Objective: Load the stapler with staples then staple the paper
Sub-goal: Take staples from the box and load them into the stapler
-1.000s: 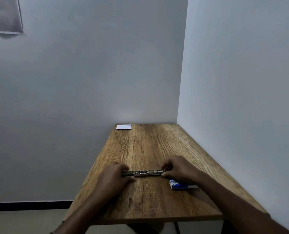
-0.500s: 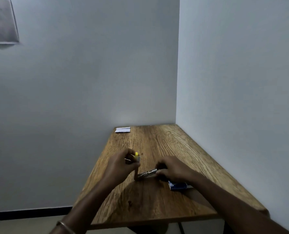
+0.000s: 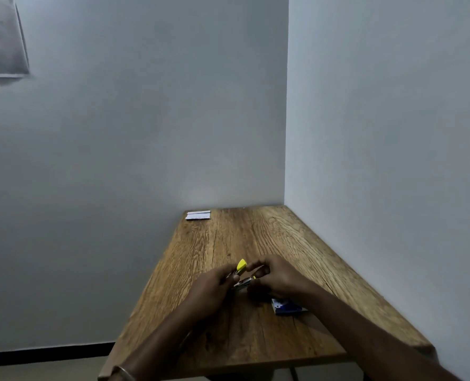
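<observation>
A brown wooden table (image 3: 258, 237) fills a grey-walled corner. Over its middle, the left hand (image 3: 212, 290) and right hand (image 3: 279, 276) both pinch the small metal stapler with yellow tip (image 3: 242, 273). Just beside the right wrist lies a blue staple box (image 3: 286, 309); folded white paper (image 3: 198, 215) rests at the far edge.

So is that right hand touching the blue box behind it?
Cannot tell. In the head view the right hand grips the stapler; its wrist covers the blue box's near edge.
</observation>
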A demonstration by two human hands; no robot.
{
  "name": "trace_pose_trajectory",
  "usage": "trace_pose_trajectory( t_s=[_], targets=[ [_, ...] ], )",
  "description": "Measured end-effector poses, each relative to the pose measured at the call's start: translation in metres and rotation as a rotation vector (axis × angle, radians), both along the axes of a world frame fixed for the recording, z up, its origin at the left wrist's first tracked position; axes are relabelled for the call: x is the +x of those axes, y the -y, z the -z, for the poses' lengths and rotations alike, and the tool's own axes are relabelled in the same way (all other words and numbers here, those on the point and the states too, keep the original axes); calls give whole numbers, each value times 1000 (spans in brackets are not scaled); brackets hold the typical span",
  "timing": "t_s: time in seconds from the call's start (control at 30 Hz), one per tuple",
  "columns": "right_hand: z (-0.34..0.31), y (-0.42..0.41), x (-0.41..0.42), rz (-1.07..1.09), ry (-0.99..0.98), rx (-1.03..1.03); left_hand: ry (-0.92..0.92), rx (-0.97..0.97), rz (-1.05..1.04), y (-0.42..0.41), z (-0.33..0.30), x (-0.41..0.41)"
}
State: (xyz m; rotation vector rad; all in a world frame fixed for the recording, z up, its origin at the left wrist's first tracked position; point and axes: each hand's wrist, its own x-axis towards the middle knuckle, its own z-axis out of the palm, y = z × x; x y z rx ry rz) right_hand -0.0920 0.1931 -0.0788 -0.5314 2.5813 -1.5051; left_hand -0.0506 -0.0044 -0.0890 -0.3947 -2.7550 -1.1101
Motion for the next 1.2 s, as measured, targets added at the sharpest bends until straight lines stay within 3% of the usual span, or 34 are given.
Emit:
trace_pose_trajectory(
  t_s=[0.3,0.43,0.53,0.67,1.0,1.2],
  targets=[
    [2,13,3,109,352,-598,299,477,59,-6,-17,9],
    [-1,26,8,95,327,-624,231,610,-45,-15,-12,7],
    [-4,33,11,91,317,-570,152,614,-79,-18,-8,10],
    [-3,35,14,50,324,-660,95,621,-103,-23,-5,16],
    [3,48,13,121,299,-758,-81,419,-336,-35,-3,20],
    [5,43,14,46,382,-775,-20,569,-285,-33,-2,20]
  ],
)
